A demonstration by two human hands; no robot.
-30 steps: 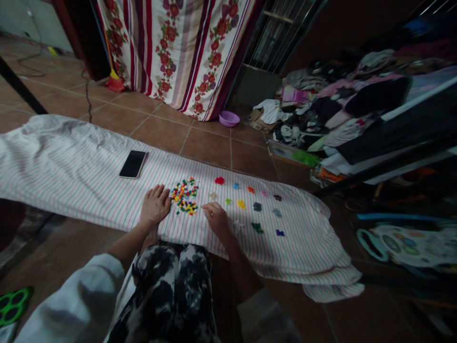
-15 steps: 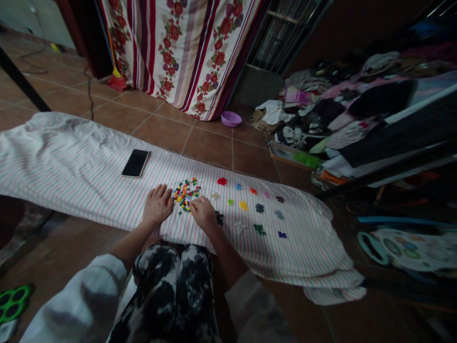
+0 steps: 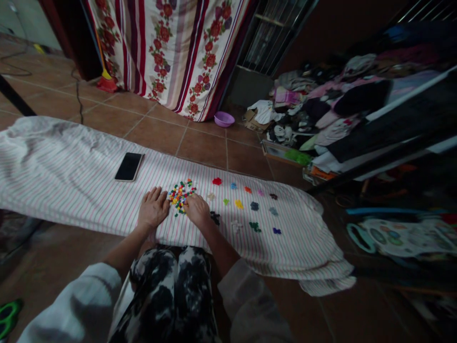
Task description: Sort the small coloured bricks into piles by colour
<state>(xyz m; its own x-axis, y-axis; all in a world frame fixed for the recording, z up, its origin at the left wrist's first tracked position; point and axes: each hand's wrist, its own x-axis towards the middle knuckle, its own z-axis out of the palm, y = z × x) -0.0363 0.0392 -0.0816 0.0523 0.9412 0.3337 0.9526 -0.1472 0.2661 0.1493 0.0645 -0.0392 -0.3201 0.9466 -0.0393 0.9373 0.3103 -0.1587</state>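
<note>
A mixed pile of small coloured bricks [image 3: 177, 194] lies on a striped cloth [image 3: 93, 190]. Flat on the cloth at the pile's left edge rests my left hand [image 3: 153, 210], its fingers stretched out. My right hand [image 3: 198, 210] is at the pile's right side with its fingers bent together; whatever is between the fingertips is hidden. To its right, little single-colour heaps are spread in rough rows, among them a red heap [image 3: 217, 181], a yellow heap [image 3: 238, 204], a dark green heap [image 3: 255, 226] and a purple heap [image 3: 277, 231]. A black heap [image 3: 214, 218] sits close beside my right wrist.
A phone [image 3: 129, 166] lies on the cloth left of the pile. Beyond the cloth's far edge are a purple basin [image 3: 224, 119], a broom [image 3: 106, 81] and a floral curtain [image 3: 171, 52]. Clothes [image 3: 321, 105] are heaped at the right.
The whole view has shifted a little. My right hand has moved slightly further over the pile's right edge, fingers still bent. My left hand stays flat in its place.
</note>
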